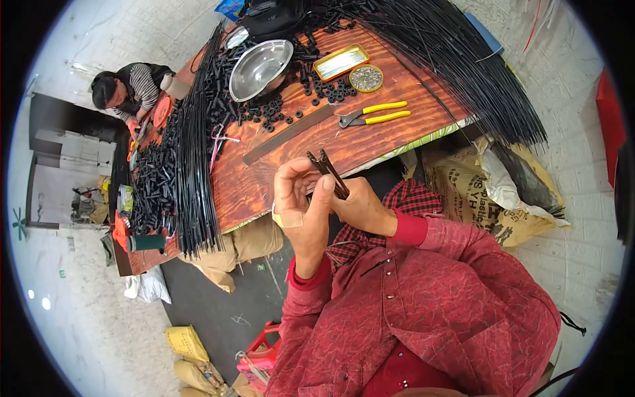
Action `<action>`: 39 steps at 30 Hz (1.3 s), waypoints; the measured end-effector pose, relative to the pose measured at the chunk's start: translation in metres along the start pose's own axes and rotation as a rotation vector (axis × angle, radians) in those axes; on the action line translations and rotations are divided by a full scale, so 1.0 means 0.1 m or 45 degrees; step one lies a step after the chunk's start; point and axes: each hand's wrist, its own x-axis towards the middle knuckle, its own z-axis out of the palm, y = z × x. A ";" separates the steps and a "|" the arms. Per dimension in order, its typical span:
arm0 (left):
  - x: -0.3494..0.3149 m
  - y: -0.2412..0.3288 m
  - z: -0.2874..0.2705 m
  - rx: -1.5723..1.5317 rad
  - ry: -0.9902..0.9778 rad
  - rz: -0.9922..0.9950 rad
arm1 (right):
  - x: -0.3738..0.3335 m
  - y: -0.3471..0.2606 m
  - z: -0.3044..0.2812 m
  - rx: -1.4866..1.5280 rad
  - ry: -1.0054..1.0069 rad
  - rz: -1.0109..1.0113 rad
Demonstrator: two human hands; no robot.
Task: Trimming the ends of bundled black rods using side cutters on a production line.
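Observation:
In front of my chest, two slim dark rods [335, 180] with notched tips stick up from my right hand [362, 206], whose fingers wrap round their lower part. My left hand [301, 205] curls about the upper part, thumb against the rods and fingertips behind them. A pale tape strip [289, 218] crosses its palm. Whether a smaller piece sits between the left fingers is hidden. Beyond the hands, on the wood-grain table [297, 147], lie cutting pliers [376, 114] with yellow handles and a flat dark metal bar [289, 135].
A steel bowl [260, 69], a yellow tray [340, 62] and a round dish of small metal parts [366, 78] stand farther back. Black rod bundles lie left [194, 159] and right [473, 73], among loose black pieces [155, 178]. Another person [135, 89] works at the far left. A sack [466, 185] stands right.

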 end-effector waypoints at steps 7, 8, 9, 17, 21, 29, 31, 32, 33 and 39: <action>-0.01 -0.04 0.12 -0.046 0.188 0.163 | 0.00 0.11 0.05 -0.420 0.114 -0.268; -0.01 -0.03 0.13 -0.033 0.238 0.194 | 0.00 0.11 0.06 -0.444 0.124 -0.270; 0.00 -0.02 0.13 -0.035 0.254 0.222 | 0.00 0.11 0.08 -0.468 0.134 -0.273; 0.03 -0.01 -0.05 -0.009 0.176 0.178 | -0.01 0.17 0.07 -0.570 0.070 -0.268; 0.03 0.02 -0.10 0.031 0.162 0.162 | 0.01 0.10 -0.03 -0.622 -0.150 -0.197; 0.04 0.07 -0.23 0.027 0.137 0.157 | 0.21 -0.41 -0.32 -0.126 -0.127 -0.452; 0.04 0.08 -0.25 0.018 0.130 0.147 | 0.28 -0.49 -0.33 -0.120 -0.116 -0.573; 0.03 0.08 -0.26 0.031 0.127 0.146 | 0.30 -0.52 -0.35 -0.119 -0.119 -0.577; 0.02 0.08 -0.28 0.046 0.124 0.144 | 0.31 -0.55 -0.36 -0.128 -0.174 -0.557; -0.01 0.22 -0.25 0.261 0.093 0.195 | 0.41 -0.58 -0.44 -0.127 -0.327 -0.594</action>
